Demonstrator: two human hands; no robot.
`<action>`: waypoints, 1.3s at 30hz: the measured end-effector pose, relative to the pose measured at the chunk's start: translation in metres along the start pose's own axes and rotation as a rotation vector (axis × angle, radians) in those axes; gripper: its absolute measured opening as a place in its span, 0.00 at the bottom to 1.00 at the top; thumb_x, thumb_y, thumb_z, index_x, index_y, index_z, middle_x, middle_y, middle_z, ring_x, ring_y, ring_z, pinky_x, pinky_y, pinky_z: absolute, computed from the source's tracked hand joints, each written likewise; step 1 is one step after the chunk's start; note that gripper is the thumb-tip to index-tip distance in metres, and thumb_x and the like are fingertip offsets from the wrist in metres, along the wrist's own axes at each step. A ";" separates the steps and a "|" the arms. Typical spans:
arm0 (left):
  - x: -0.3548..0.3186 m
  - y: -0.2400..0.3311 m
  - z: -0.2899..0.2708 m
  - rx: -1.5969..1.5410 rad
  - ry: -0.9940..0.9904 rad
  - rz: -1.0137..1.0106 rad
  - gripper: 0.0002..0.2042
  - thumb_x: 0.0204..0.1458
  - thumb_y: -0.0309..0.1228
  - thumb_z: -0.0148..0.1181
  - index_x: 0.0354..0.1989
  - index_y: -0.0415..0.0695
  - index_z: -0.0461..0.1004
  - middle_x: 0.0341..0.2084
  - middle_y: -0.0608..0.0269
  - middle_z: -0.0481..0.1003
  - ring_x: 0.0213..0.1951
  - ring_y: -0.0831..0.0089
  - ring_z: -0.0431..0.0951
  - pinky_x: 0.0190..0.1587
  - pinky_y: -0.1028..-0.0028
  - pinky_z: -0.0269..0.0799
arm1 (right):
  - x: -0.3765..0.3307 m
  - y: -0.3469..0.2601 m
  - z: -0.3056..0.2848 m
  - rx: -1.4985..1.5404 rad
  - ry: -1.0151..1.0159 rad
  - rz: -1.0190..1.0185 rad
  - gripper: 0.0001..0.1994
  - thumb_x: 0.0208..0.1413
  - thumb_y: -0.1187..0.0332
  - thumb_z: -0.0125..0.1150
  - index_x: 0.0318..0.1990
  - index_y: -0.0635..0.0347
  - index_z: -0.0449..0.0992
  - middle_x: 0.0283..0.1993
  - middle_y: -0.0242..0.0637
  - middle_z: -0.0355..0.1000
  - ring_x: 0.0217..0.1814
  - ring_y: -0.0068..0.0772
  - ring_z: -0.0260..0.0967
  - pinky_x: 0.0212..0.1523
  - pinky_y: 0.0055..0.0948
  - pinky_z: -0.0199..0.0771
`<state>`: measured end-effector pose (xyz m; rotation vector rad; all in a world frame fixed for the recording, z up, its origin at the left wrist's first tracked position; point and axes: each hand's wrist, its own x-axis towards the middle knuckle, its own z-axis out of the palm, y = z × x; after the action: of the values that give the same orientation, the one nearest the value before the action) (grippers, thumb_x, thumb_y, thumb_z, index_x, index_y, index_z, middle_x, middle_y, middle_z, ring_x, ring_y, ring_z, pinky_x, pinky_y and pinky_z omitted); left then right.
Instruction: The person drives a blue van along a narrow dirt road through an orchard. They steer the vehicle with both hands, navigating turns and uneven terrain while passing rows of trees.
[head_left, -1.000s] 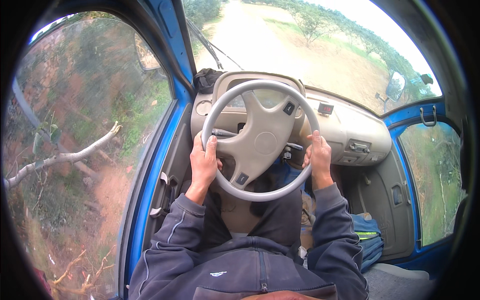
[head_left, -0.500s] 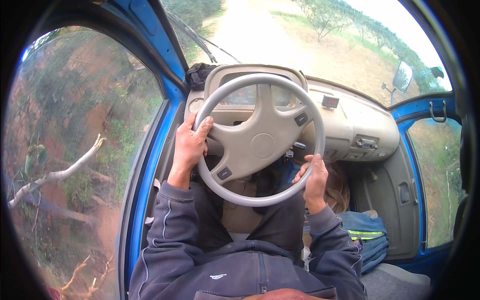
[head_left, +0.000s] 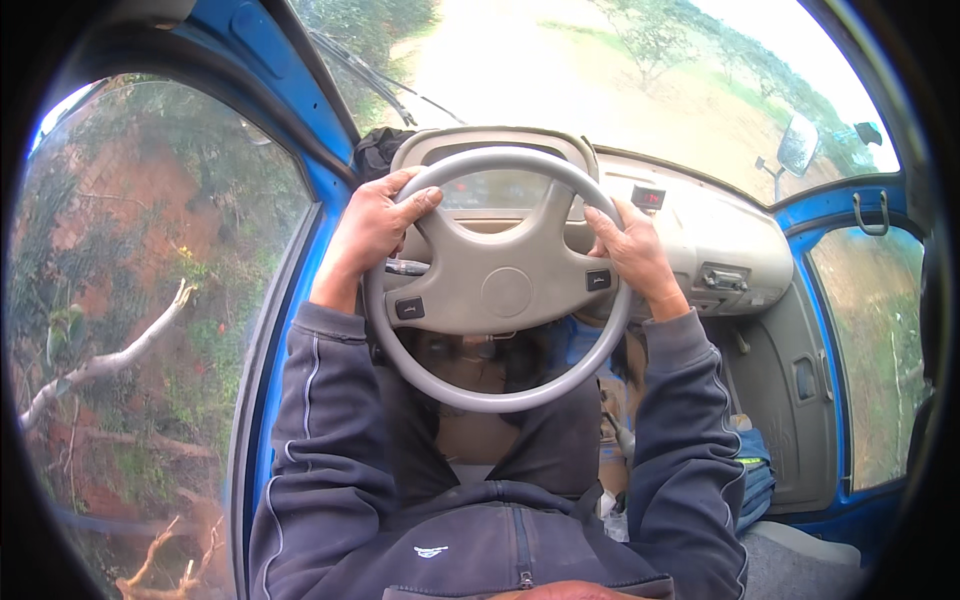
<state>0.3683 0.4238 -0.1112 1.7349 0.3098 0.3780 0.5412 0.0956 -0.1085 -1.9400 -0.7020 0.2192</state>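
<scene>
A grey steering wheel (head_left: pixel 505 293) fills the middle of the view, its lower rim above my lap. My left hand (head_left: pixel 372 232) is wrapped round the upper left of the rim, with the thumb lying over the top. On the upper right, the fingers of my right hand (head_left: pixel 638 252) curl over the rim. A dark horn button sits on each side of the hub. Below my left hand a stalk (head_left: pixel 406 267) sticks out behind the wheel. The instrument panel (head_left: pixel 490 190) shows partly through the upper opening of the wheel.
A beige dashboard (head_left: pixel 740 235) runs to the right, with a small red-lit display (head_left: pixel 648 197) on top. Blue cloth (head_left: pixel 757 480) lies by the right seat. Past the windscreen is a pale dirt track (head_left: pixel 500 70) with trees; a bare branch (head_left: pixel 120 350) shows outside the left window.
The steering wheel has turned clockwise. My left hand has moved up with the rim, while my right hand has shifted from the lower right rim to the upper right.
</scene>
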 end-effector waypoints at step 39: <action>-0.021 0.018 0.010 0.146 0.033 0.112 0.18 0.71 0.44 0.68 0.58 0.45 0.82 0.23 0.76 0.70 0.22 0.88 0.64 0.24 0.78 0.60 | -0.076 0.031 0.010 0.225 0.333 -0.036 0.24 0.75 0.52 0.66 0.60 0.68 0.80 0.29 0.31 0.78 0.32 0.21 0.75 0.37 0.29 0.76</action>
<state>0.3535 0.4029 -0.0969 1.8957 0.2702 0.4748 0.4869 0.0511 -0.1521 -1.6933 -0.4694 -0.0465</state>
